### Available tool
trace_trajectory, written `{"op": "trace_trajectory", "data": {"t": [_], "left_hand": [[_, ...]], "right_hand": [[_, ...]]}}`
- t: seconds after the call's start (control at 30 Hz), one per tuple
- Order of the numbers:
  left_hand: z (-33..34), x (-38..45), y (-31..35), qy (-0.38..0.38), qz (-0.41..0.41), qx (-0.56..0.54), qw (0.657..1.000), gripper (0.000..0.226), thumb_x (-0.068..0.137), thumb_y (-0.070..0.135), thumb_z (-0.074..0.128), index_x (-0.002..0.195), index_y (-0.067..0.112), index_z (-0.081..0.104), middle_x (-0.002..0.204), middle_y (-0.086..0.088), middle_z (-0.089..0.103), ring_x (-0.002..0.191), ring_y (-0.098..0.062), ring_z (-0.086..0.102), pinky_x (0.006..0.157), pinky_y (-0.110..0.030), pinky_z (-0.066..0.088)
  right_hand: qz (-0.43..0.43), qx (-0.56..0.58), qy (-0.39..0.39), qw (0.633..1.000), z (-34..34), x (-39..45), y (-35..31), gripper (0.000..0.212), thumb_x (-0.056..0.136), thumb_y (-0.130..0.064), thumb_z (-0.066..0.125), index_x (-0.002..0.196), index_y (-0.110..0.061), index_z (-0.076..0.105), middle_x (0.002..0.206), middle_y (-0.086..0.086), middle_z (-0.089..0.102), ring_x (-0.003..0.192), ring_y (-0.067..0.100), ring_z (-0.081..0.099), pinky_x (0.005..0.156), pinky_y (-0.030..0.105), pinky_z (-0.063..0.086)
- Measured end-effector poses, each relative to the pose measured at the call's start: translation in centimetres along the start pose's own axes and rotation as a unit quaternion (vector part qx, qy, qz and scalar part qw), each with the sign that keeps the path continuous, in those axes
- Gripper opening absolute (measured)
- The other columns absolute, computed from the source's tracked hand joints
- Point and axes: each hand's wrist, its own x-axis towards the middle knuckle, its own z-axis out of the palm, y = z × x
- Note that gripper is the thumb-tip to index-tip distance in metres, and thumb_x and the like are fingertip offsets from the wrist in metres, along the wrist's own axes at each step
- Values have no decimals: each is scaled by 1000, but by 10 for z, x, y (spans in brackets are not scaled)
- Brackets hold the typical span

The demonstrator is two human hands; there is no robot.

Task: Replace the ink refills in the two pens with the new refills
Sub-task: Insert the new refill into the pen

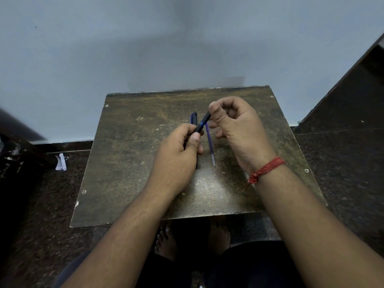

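Observation:
A dark pen (202, 124) with a blue band is held slanted above the small worn table (133, 163). My left hand (178, 154) grips its lower barrel, thumb on top. My right hand (234, 125) pinches the pen's upper end between thumb and fingers. A second dark pen (194, 118) lies on the table behind my left hand, mostly hidden by it. A thin purple refill (209, 143) with a clear tip lies on the table between my hands.
The table stands against a pale wall (166, 48) on a dark speckled floor (342, 163). A crumpled white scrap (61, 162) lies on the floor at left. A red thread (265, 170) circles my right wrist. Bare feet (166, 240) show under the table's front edge.

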Motion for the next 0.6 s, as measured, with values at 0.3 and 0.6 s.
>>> {"op": "trace_trajectory", "data": {"t": [0.3, 0.6], "left_hand": [[0, 0, -1, -7, 8, -1, 1000, 20, 104, 15, 48, 93, 23, 63, 71, 6, 62, 55, 1, 50, 52, -12, 40], [1, 0, 0, -7, 12, -13, 1000, 22, 104, 15, 47, 95, 26, 63, 71, 6, 62, 54, 3, 50, 51, -10, 40]], "right_hand": [[42, 88, -49, 994, 1, 2, 0, 8, 89, -8, 70, 87, -14, 65, 81, 10, 65, 74, 18, 63, 60, 27, 47], [45, 104, -32, 993, -1, 2, 1, 13, 92, -22, 67, 99, -12, 67, 92, 5, 74, 84, 20, 69, 71, 36, 52]]}}
